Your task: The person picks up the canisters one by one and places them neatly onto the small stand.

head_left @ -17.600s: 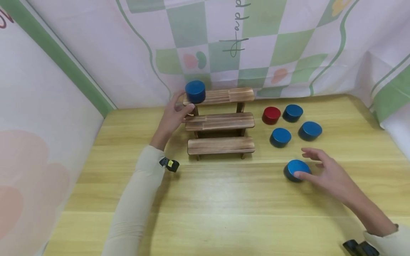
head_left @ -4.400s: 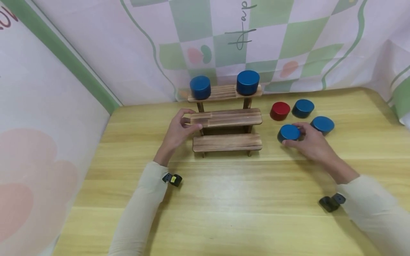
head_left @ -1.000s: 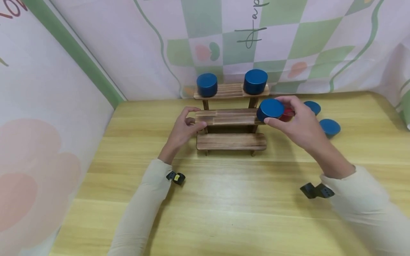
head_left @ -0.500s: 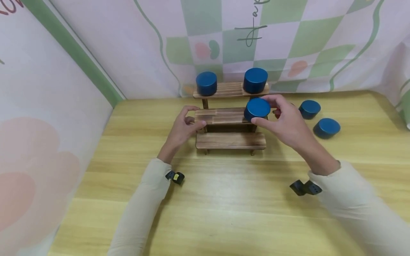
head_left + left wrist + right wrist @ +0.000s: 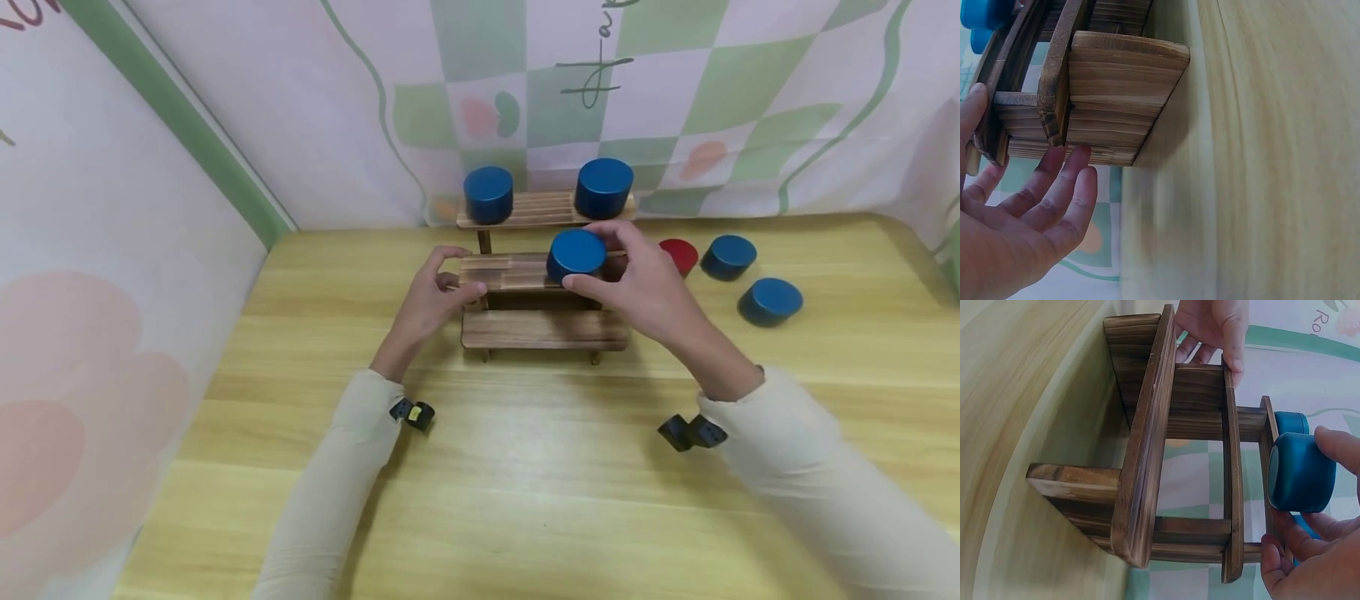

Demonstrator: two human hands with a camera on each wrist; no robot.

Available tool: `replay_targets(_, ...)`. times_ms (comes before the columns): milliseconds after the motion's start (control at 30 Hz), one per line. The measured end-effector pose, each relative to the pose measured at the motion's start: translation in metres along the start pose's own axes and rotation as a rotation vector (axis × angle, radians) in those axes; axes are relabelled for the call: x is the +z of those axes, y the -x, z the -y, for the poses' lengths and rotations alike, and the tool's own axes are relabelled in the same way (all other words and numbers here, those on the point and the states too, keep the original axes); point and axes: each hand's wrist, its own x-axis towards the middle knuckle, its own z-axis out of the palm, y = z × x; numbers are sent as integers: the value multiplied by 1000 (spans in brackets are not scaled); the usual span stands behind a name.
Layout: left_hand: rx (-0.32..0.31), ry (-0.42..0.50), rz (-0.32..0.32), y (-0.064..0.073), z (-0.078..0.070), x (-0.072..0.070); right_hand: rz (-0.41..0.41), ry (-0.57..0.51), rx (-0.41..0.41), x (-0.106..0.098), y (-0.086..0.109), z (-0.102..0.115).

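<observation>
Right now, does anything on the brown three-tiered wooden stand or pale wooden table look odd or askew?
The stand is upright. Only the short red cylinder, right of it on the table, looks odd: all other cylinders are blue.

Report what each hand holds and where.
Right hand: shiny blue cylinder, by its curved side. Left hand: brown tiered wooden stand, by its middle step, left end.

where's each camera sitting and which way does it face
Head: worn on the head, facing forward and down at wooden stand and table; left hand, right hand and sleeves show.
Left wrist: worn there, facing the stand's left end and table; left hand shows.
Right wrist: worn there, facing the stand and a held blue cylinder; both hands show.
Shared: stand and left hand appear in both wrist views.
</observation>
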Motion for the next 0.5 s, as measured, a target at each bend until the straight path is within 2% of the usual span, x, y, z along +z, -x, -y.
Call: replay_targets(500,-1,12,-2,2,-1,-1,0,11,-52,22,-15,8)
